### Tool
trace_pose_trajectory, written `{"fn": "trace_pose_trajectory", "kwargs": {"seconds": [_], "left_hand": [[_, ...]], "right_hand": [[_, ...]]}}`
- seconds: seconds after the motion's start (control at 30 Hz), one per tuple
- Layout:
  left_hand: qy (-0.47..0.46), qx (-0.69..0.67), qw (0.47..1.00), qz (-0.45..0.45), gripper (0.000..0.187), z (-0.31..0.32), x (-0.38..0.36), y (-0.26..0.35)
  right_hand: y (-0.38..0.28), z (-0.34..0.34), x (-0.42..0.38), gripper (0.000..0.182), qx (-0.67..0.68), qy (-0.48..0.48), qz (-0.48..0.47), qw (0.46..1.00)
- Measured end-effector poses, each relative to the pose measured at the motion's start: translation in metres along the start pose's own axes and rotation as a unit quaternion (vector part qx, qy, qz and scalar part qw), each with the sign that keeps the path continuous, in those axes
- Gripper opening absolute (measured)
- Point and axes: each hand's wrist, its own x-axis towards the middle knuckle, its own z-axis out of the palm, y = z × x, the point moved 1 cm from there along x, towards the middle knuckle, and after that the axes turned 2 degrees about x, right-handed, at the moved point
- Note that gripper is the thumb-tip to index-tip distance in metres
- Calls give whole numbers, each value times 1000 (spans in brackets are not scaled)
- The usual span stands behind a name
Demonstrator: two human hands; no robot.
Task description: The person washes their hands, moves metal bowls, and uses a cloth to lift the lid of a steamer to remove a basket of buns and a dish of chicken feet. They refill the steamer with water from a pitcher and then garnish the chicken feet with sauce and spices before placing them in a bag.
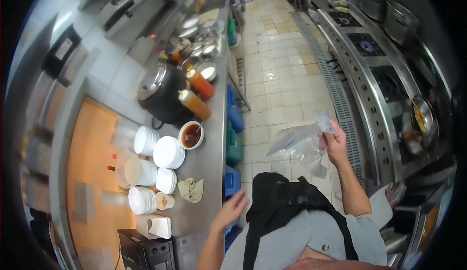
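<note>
My right hand (336, 144) is closed on the top of a clear plastic bag (309, 146), which hangs out over the tiled floor. The bag looks thin and crumpled, and I cannot make out anything inside it. Low beside the counter edge, my left hand (233, 209) is held with its fingers stretched out and nothing in them. It is slightly blurred. The nearest thing on the counter to it is a crumpled beige cloth (191, 190). A black apron (282, 197) covers my front.
Along the left runs a steel counter (206, 172) with a bowl of brown sauce (191, 135), squeeze bottles (200, 84), a black soup kettle (163, 92) and stacked white bowls (169, 152). Blue bins (234, 109) stand beneath. To the right, a stove (366, 45) bears a pan (424, 116) and large pots (401, 22).
</note>
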Motion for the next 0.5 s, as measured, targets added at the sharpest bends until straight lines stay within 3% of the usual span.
{"fn": "trace_pose_trajectory", "kwargs": {"seconds": [0.07, 0.1, 0.17, 0.2, 0.27, 0.3, 0.37, 0.4, 0.47, 0.5], "left_hand": [[-182, -91, 977, -70, 53, 17, 23, -2], [-173, -97, 978, -69, 53, 24, 44, 5], [26, -168, 985, 34, 69, 28, 95, 24], [29, -173, 984, 35, 69, 23, 123, 37], [157, -3, 960, 233, 96, 3, 185, 79], [154, -8, 959, 240, 96, -5, 218, 96], [90, 22, 942, 322, 114, -18, 274, 134], [84, 16, 940, 330, 114, -22, 301, 156], [-89, -121, 949, 279, 119, -27, 345, 186], [-136, -163, 941, 262, 101, -22, 368, 191]], "right_hand": [[5, 22, 39, 31, 17, -19, 5, 1000], [12, 32, 58, 33, 1, -44, 4, 999], [23, 58, 92, 40, -10, -109, 13, 994], [24, 71, 106, 40, -13, -114, 13, 993], [28, 98, 136, 46, -76, -290, 56, 952], [33, 109, 156, 46, -83, -286, 51, 953], [42, 133, 190, 51, -166, -396, 71, 900], [21, 148, 209, 51, -149, -397, 158, 892], [23, 163, 253, 46, -131, -373, 27, 918], [20, 167, 273, 46, -128, -369, 27, 920]]}}
